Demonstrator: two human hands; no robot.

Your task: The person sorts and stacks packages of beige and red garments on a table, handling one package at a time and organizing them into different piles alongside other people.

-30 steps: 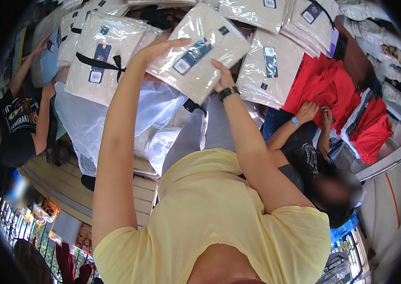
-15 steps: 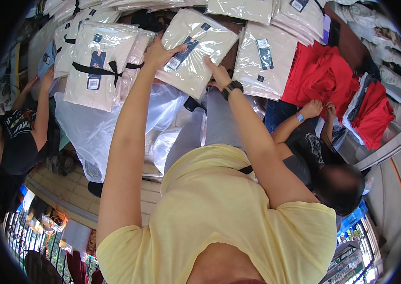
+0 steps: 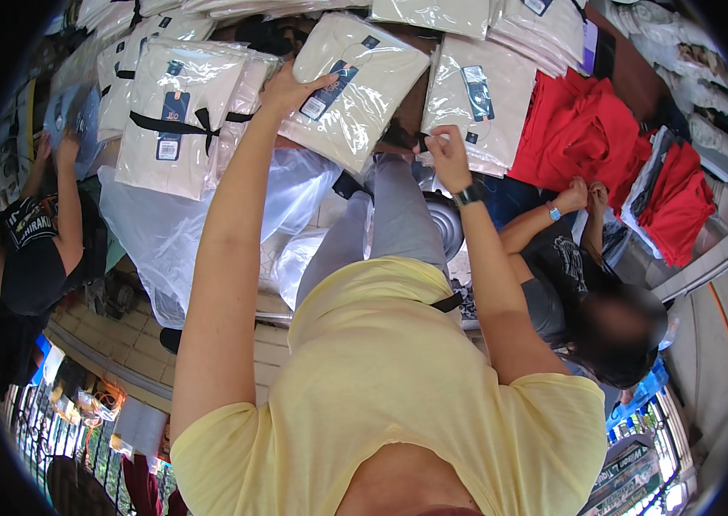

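A cream garment folded in a clear plastic bag [image 3: 351,95], with a dark blue tag on it, lies tilted at the front of the table. My left hand [image 3: 288,89] grips its left edge, thumb on top near the tag and the other fingers mostly hidden. Just off its right lower corner, my right hand [image 3: 447,159] is closed in a pinch on the end of a black cloth strip [image 3: 400,136]. Part of that strip runs toward the bagged garment, and its far end is hidden. To the left lies a stack of similar bagged garments [image 3: 144,159] tied with a black bow.
More bagged cream garments [image 3: 458,116] lie right of mine and along the back. Red cloth [image 3: 574,138] is handled by a co-worker [image 3: 566,267] on the right. Another co-worker [image 3: 37,249] holds a bluish bag at left. Clear plastic sheeting [image 3: 162,232] hangs off the front edge.
My right hand has left the bagged garment's right edge, moved right and pinched the black strip. My left hand keeps its grip. The left co-worker's bluish bag has lifted into view.
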